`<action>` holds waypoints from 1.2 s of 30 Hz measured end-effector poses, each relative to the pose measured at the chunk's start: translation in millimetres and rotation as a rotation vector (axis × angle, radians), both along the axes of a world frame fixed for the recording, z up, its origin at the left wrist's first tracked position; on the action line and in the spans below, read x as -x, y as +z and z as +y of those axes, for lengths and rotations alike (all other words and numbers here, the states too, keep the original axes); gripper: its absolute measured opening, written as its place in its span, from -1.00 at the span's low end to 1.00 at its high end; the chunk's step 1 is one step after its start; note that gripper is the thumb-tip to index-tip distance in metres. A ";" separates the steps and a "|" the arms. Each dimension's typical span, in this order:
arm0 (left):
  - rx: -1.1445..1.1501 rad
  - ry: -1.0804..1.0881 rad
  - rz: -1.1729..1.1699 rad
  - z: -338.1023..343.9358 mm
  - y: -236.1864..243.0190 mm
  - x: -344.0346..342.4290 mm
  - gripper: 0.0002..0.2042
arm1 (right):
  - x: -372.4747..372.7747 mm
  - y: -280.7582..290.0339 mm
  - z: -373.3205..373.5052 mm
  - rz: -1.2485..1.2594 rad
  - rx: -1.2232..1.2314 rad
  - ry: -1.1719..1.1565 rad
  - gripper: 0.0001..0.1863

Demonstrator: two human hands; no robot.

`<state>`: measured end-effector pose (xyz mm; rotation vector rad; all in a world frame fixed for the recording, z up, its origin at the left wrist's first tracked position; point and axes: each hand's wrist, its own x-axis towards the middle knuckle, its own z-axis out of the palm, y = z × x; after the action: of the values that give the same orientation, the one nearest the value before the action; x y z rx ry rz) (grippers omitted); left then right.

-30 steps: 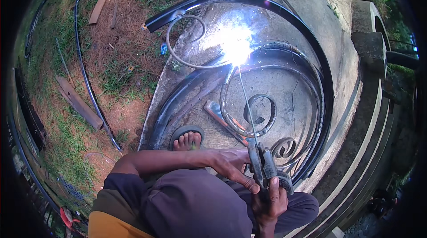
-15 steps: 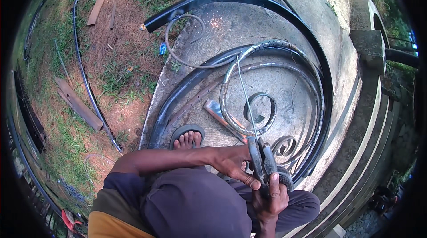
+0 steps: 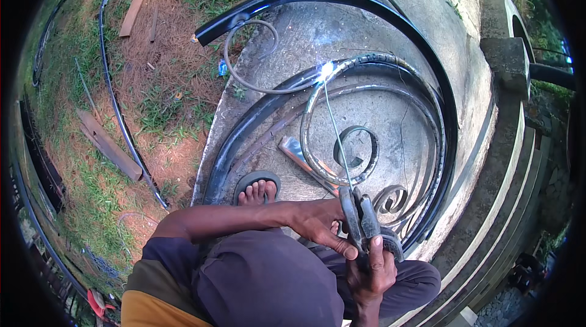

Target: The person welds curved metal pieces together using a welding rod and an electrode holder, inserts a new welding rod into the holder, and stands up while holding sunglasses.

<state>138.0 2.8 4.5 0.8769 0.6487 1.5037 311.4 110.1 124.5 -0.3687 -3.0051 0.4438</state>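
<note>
Electrode holder (image 3: 368, 223), one: we are clamping the right hand (image 3: 372, 275) fingers around it; left hand (image 3: 317, 223), touching, closure untellable. Rod (image 3: 335, 122), tip flaring.

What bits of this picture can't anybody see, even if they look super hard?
All in the head view:
- The tip of the thin rod: lost in the bright glare.
- Most fingertips of the left hand: hidden behind the dark holder.
- The heel of the left foot: covered by the left forearm.
- The dark thing at the lower right: too dim and small to tell what it is.
</note>
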 end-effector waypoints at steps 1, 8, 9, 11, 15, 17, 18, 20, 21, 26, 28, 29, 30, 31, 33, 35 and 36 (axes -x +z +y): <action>-0.001 -0.003 -0.001 0.0 0.3 0.5 -0.47 | 0.7 0.1 0.2 -0.006 0.001 0.001 -0.25; -0.015 -0.004 0.009 0.4 0.3 1.1 -0.50 | -1.7 -0.6 0.9 -0.016 -0.005 -0.003 -0.26; -0.020 0.003 0.001 0.5 -0.2 0.9 -0.50 | -1.4 -0.8 0.8 -0.019 -0.010 -0.003 -0.26; -0.024 0.010 -0.008 -0.1 -0.7 0.7 -0.50 | -0.9 -0.7 0.2 -0.023 -0.013 -0.003 -0.26; -0.004 -0.006 0.005 -0.6 -1.6 1.4 -0.50 | -1.1 -0.9 -0.3 -0.025 -0.018 -0.004 -0.25; 0.004 -0.019 0.026 -0.5 -1.7 0.9 -0.51 | -1.1 -2.8 0.9 -0.018 -0.025 -0.001 -0.24; -0.025 0.015 0.025 -0.5 -1.3 -0.6 -0.50 | -0.4 -4.3 2.3 0.032 -0.065 0.044 -0.23; -0.052 0.049 0.023 -1.0 -1.1 -1.5 -0.50 | 1.3 -6.4 3.9 0.081 -0.103 0.090 -0.20; -0.034 0.026 0.000 -1.2 -0.9 -0.7 -0.50 | 2.4 -7.2 4.3 0.081 -0.090 0.083 -0.20; -0.011 0.034 0.045 -0.2 -3.1 1.6 -0.49 | 2.1 -4.8 0.5 0.038 0.012 -0.001 -0.25; 0.000 0.023 0.036 -0.6 -4.0 1.1 -0.48 | 1.5 -5.2 0.8 0.010 -0.018 -0.006 -0.25; 0.010 0.013 0.029 -0.9 -4.1 1.2 -0.48 | 1.4 -4.9 1.0 0.011 -0.017 -0.006 -0.25; 0.012 0.014 0.029 -2.0 -2.9 2.5 -0.48 | 1.4 -4.3 1.2 0.005 -0.014 0.002 -0.25; 0.028 -0.006 0.020 -3.1 -1.4 4.0 -0.48 | 1.1 -4.3 1.6 -0.002 -0.011 0.009 -0.25; 0.046 -0.026 0.011 -2.8 -1.4 3.8 -0.48 | 0.8 -5.5 2.1 0.001 -0.014 0.005 -0.24; 0.032 -0.022 0.007 -0.7 -2.4 1.8 -0.45 | 0.7 -6.5 3.0 0.007 -0.014 -0.001 -0.23; 0.036 -0.024 0.008 -0.6 -1.7 2.0 -0.45 | 0.8 -7.1 3.9 0.016 -0.010 0.001 -0.22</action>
<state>135.9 2.2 2.8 0.8610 0.6673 1.4638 310.6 114.0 117.4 -0.3611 -2.9914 0.4293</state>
